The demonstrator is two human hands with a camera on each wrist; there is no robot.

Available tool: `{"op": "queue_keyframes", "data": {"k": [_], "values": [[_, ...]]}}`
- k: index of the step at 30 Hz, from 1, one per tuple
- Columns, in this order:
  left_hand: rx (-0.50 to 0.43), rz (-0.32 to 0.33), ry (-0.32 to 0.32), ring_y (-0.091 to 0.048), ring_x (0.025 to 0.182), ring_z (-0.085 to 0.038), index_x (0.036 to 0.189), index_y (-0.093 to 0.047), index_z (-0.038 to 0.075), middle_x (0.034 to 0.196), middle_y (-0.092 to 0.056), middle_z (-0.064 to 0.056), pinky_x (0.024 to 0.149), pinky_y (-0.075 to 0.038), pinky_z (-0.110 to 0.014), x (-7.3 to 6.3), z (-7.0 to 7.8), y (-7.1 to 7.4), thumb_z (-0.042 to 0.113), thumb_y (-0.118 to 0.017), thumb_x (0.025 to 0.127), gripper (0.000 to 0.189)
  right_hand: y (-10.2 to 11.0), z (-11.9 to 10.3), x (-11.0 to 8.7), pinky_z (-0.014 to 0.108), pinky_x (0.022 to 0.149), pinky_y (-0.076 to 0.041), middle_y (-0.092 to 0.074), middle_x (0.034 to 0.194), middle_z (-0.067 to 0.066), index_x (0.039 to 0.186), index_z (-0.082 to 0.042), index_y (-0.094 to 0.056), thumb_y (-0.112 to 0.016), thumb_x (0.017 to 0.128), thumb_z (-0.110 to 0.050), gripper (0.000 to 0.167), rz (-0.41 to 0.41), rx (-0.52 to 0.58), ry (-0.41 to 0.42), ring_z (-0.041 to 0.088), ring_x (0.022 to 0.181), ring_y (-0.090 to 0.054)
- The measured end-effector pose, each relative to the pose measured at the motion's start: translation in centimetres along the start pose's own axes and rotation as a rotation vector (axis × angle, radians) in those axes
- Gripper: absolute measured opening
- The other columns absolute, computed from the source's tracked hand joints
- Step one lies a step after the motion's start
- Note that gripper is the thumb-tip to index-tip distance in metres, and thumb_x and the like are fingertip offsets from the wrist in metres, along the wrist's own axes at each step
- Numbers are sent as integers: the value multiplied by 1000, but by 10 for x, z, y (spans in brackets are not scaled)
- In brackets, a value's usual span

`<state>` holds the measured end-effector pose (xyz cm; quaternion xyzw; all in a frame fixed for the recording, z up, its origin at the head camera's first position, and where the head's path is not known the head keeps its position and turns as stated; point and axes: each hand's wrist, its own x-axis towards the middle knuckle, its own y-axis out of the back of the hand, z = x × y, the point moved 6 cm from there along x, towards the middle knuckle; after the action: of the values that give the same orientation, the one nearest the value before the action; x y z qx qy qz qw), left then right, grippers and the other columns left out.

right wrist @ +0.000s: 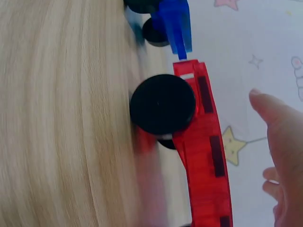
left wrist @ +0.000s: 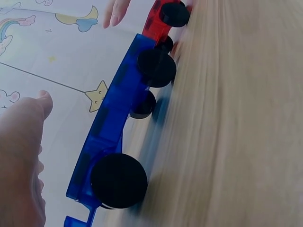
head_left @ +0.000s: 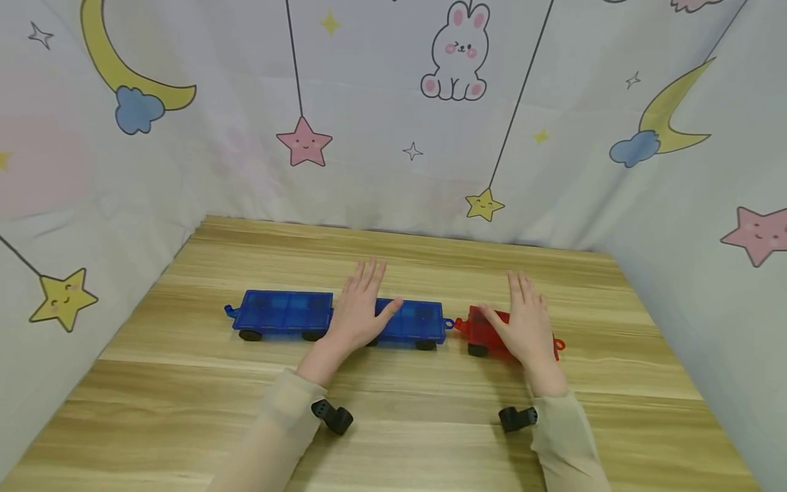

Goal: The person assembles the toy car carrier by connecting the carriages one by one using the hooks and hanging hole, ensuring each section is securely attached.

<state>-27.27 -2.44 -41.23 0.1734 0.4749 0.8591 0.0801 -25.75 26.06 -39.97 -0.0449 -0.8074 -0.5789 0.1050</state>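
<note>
Three see-through toy train cars with black wheels stand in a row on the wooden table. At the left is a blue car point(head_left: 283, 312), then a second blue car point(head_left: 415, 320), then a red car point(head_left: 482, 335) at the right. My left hand point(head_left: 356, 314), fingers straight and thumb spread, hovers over the two blue cars and hides where they meet. In the left wrist view its thumb stands apart from the blue car point(left wrist: 113, 109). Over the red car hovers my right hand point(head_left: 525, 328), also straight-fingered; the right wrist view shows a gap between thumb and red car point(right wrist: 203, 156).
The wooden tabletop point(head_left: 418, 444) runs up to a white cloth point(head_left: 381, 184) printed with stars, moons and a rabbit, which encloses the back and both sides. Each wrist wears a small black camera, one at the left point(head_left: 333, 417), one at the right point(head_left: 517, 418).
</note>
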Motion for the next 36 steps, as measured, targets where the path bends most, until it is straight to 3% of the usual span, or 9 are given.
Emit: {"op": "queue_keyframes", "data": {"k": [11,20,27,36], "values": [[-112,-82,-41,-5,153,-28,158,-10,6,165,-9,-13,122,-15,-52,4,8,-9,53,-53,96,89,5,23,-5,61,115,-24,-25,156,29,153,6,-19,-59,96,-43,85,-19,107,21,47,141,-27],[-232,-143,53,-6,153,-23,159,-7,13,166,-8,-7,120,-19,-56,7,10,-19,62,-67,82,108,8,35,-9,63,113,-25,-26,153,33,152,8,-21,-60,97,-40,83,-55,146,15,50,141,-26],[-250,-154,104,-17,151,-28,158,-16,14,164,-17,-7,117,-20,-62,9,11,-22,60,-75,76,111,6,43,-13,66,110,-26,-29,153,32,151,6,-25,-70,90,-40,89,-117,228,39,51,140,-27],[-235,-171,55,-32,145,-35,153,-31,7,157,-34,-14,114,-34,-54,10,20,-24,55,-84,68,112,2,53,-18,66,105,-34,-38,148,31,147,5,-36,-83,77,-36,95,-212,261,87,50,134,-36]]}}
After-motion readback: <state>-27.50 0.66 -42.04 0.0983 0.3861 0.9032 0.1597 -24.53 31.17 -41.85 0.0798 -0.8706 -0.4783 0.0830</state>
